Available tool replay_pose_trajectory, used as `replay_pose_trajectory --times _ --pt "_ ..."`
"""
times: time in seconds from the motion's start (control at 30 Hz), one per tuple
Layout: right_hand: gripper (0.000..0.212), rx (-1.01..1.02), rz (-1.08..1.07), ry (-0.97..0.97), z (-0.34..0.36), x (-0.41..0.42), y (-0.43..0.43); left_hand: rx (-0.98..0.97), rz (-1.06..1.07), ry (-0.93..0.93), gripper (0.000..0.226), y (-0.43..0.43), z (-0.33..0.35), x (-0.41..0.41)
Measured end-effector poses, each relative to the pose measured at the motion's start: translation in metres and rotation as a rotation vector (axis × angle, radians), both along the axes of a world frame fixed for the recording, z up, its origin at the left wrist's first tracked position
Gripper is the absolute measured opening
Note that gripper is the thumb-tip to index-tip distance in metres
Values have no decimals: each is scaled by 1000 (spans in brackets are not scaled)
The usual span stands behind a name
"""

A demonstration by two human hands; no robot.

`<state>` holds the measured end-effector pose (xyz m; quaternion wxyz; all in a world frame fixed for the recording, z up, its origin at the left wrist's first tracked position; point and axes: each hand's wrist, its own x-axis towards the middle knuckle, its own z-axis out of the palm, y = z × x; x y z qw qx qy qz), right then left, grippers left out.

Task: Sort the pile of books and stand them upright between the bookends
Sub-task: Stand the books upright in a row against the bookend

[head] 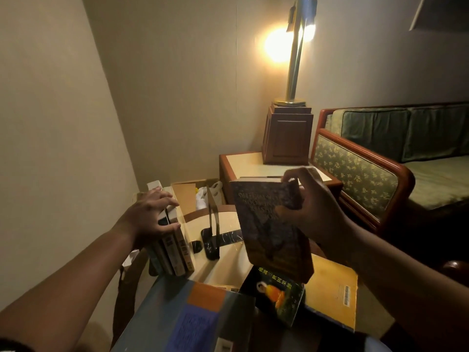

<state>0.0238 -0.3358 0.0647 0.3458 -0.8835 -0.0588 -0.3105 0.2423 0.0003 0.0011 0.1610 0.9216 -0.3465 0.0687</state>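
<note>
Left hand [149,212] is steadying the upright row [172,247] at the table's left edge; right hand [312,207] is clamping a brown book [269,232], probably slotting it beside the bookend [212,224] next.

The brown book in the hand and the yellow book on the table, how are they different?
The brown book is held up off the table by the right hand, tilted; the yellow book lies flat on the table. The brown book has a dark, patterned cover; the yellow book's is plain and bright. Neither stands yet with the upright books that the left hand steadies.
</note>
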Motion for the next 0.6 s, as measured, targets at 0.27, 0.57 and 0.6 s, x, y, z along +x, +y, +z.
replay_pose_trajectory --times 0.27,0.57,0.6 --pt "44 -30 -55 -28 -31 -32 4 -1 -7 7 61 1 0 3" --pt "52 -681 164 519 37 -7 9 0 2 3 61 -1 1 -1" --pt "50 -718 186 558 40 -3 12 -4 1 2 62 -2 1 -1"
